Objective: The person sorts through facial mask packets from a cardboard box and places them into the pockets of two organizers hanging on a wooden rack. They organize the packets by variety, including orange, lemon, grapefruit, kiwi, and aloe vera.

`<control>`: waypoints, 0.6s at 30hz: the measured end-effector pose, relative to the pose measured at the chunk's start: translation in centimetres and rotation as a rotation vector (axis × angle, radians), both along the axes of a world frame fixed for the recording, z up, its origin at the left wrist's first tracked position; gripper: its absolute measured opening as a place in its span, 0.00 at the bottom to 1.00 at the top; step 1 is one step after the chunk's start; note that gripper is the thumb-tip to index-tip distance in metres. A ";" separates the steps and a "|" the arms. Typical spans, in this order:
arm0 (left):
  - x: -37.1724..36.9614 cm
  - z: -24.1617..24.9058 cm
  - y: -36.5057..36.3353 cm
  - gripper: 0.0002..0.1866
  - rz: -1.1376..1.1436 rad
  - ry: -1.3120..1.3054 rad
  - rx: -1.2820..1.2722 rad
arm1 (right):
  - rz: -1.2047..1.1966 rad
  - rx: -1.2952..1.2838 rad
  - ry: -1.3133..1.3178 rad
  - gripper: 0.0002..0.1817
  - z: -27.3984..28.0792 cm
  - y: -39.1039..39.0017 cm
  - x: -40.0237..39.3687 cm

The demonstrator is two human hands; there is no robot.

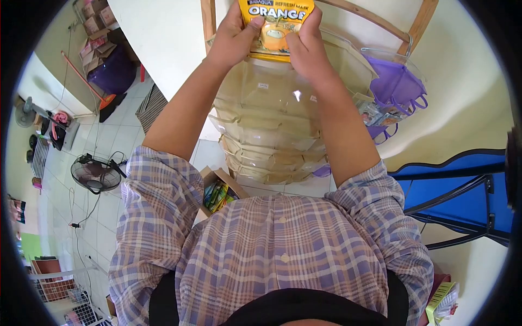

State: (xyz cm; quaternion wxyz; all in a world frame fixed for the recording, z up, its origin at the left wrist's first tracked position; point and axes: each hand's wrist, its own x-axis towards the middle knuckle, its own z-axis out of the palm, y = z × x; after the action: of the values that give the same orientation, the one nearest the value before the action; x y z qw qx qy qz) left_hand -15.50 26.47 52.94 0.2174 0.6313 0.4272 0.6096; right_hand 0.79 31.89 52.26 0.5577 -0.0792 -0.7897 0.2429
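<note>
An orange-yellow face mask packet (277, 38), printed "Refresh Mask" and "Orange", is held up at the top of the head view. My left hand (235, 37) grips its left edge, thumb pressed on the front. On the other edge, my right hand (311, 49) is closed with its thumb side against the packet. Below both hands hangs a beige organizer with clear pockets (266, 103), tied to a wooden frame (364, 12). The pockets' contents, if any, cannot be made out.
A purple hanging organizer (394, 87) with packets hangs at right. On the floor, a cardboard box (228, 182) holds colorful packets. A black fan (97, 173) and its cable lie left. A blue folding table (462, 190) leans at right; a white surface (163, 38) is at upper left.
</note>
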 end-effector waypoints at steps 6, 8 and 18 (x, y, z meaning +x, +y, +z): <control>-3.6 -3.4 2.0 0.17 -0.024 0.046 0.061 | -0.146 -0.069 -0.356 0.37 -0.2 -0.3 1.6; -4.0 -3.3 1.8 0.17 -0.045 0.044 0.020 | -0.215 -0.094 -0.439 0.39 0.8 -1.0 2.2; -3.5 0.5 -0.5 0.08 0.100 0.189 -0.065 | -0.207 -0.115 -0.263 0.33 2.1 -2.3 2.4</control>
State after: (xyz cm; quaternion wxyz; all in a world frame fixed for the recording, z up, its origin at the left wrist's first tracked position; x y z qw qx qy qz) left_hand -18.97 26.01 53.41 0.1659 0.6567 0.4963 0.5431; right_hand 3.16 29.61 54.38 0.4662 -0.2232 -0.8283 0.2165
